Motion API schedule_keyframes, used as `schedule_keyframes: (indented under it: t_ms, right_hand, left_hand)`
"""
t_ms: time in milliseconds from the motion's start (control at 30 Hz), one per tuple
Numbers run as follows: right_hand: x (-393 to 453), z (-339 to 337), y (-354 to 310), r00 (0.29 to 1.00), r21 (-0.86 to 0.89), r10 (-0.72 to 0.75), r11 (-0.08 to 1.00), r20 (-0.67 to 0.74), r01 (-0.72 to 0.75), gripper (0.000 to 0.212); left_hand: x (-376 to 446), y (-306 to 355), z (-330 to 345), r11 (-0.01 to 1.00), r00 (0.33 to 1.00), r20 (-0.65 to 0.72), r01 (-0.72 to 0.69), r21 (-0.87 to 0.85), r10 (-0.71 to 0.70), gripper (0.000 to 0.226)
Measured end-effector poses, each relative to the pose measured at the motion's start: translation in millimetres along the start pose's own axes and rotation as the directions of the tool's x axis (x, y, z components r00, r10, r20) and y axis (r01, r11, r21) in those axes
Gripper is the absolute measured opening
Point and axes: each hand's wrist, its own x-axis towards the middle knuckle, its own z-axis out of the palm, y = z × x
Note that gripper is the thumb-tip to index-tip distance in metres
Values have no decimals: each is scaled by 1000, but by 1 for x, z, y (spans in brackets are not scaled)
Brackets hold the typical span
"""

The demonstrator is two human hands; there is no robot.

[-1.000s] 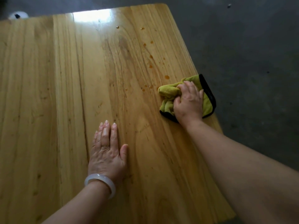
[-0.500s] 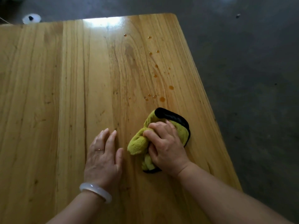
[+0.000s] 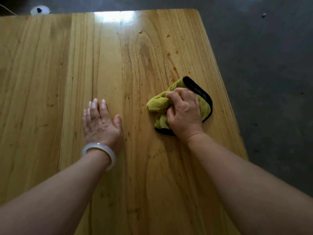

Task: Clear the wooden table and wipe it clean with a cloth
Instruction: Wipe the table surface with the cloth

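Near the table's right edge, my right hand [image 3: 184,112] gripped the bunched green microfibre cloth [image 3: 204,103]; left hand [image 3: 100,122] lay flat, fingers together. Wooden table [image 3: 50,73] looked cleared; amber droplets [image 3: 174,68] toward the far right corner remained unwiped.

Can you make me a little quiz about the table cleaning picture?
1. True or false: the left hand lies flat on the wooden table.
2. What does the right hand grip? A) a sponge B) a green cloth C) a cup
3. Fill in: brown drops sit on the table just ______ the cloth, on the side away from the person.

Key: 1 true; 2 B; 3 beyond.
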Motion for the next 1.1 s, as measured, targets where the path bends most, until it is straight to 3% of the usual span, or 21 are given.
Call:
schedule_keyframes:
  t_ms: [133,333,667,833,900,1100]
  right_hand:
    - [-38,-7,-1,1000,20,-17,1000,26,16,31]
    - [-61,-9,14,985,-75,-166,983,37,169,33]
    - [62,4,16,999,-131,18,991,46,-12,41]
    - [77,9,1,995,-116,98,989,28,-94,43]
    - [62,8,-6,996,-87,53,995,66,-47,42]
    - [-14,20,-36,941,-45,-279,955,191,293,37]
  left_hand:
    - [0,-1,3,999,999,-19,-26,19,26,63]
    - [4,-3,5,998,997,-63,-47,38,50,62]
    - [3,-4,8,993,996,-73,-53,108,61,71]
    - [3,-5,12,992,995,-83,-53,116,63,69]
    - [4,-5,13,992,994,-92,-54,113,65,68]
    - [4,-5,12,994,989,-123,-67,87,77,65]
